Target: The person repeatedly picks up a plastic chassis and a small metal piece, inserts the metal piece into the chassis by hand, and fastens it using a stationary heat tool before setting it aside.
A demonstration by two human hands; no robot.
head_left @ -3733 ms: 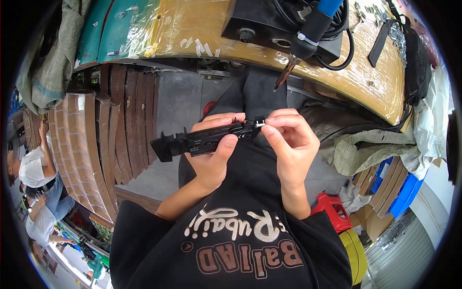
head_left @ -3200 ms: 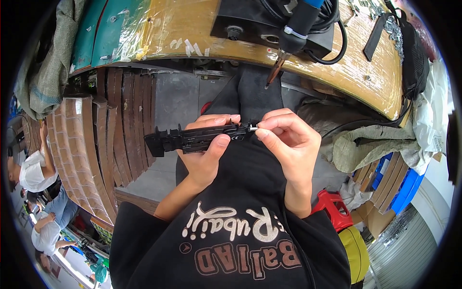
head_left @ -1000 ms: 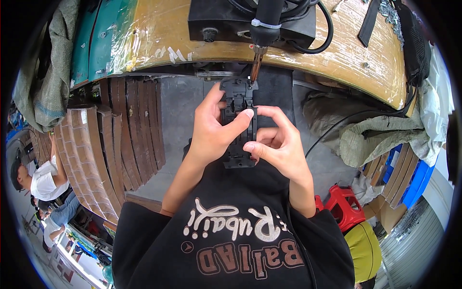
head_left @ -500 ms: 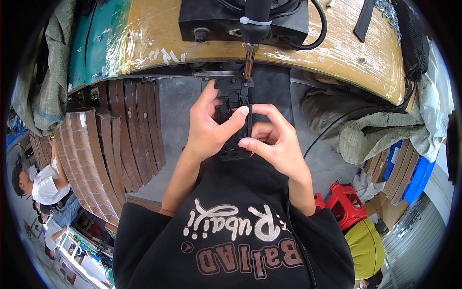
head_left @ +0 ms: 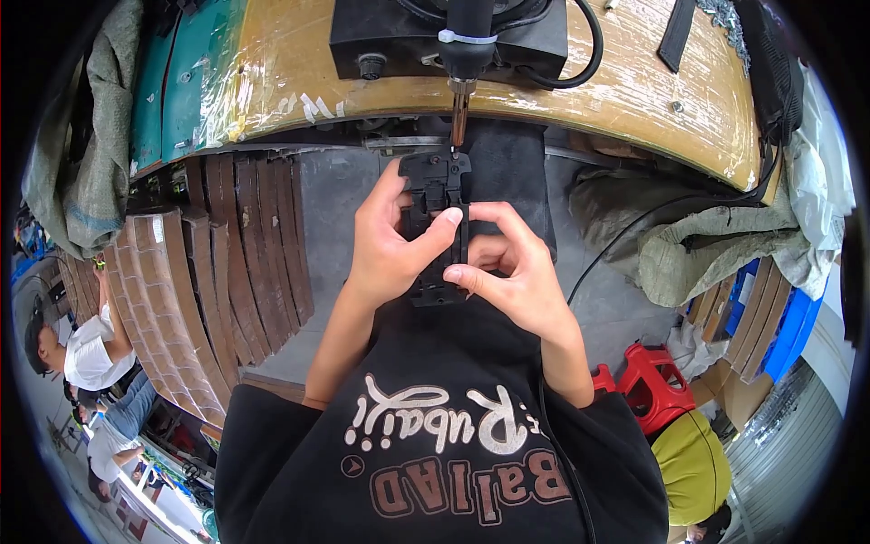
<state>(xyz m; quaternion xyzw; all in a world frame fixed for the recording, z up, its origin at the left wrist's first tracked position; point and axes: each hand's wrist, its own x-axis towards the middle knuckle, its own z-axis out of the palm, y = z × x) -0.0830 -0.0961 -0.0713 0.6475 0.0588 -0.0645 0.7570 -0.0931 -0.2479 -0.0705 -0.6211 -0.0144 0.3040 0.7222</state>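
A long black plastic part [head_left: 436, 193] with slots and recesses is held between my hands, just past the front of my black shirt. My left hand [head_left: 385, 245] grips its left side, with the thumb laid across the top. At the right edge, my right hand [head_left: 521, 276] pinches with bent fingers and thumb. Above the part's far right corner hangs the tip of an upright black tool [head_left: 460, 113], coppery at its lower end and wrapped with a white cable tie. Whether that tip touches the part is too small to tell. The underside of the part is hidden.
Beyond my hands stands a film-covered yellow bench [head_left: 625, 100] with a black box [head_left: 362, 41] and looped cables on it. Brown cartons [head_left: 172, 290] are stacked at left. Rough sacks [head_left: 716, 254] and a red stool [head_left: 648, 385] are at right. Other people are at far left.
The bench, box and tool have shifted slightly left and up in the picture. The part has come slightly nearer to me. Both hands keep nearly the same grip.
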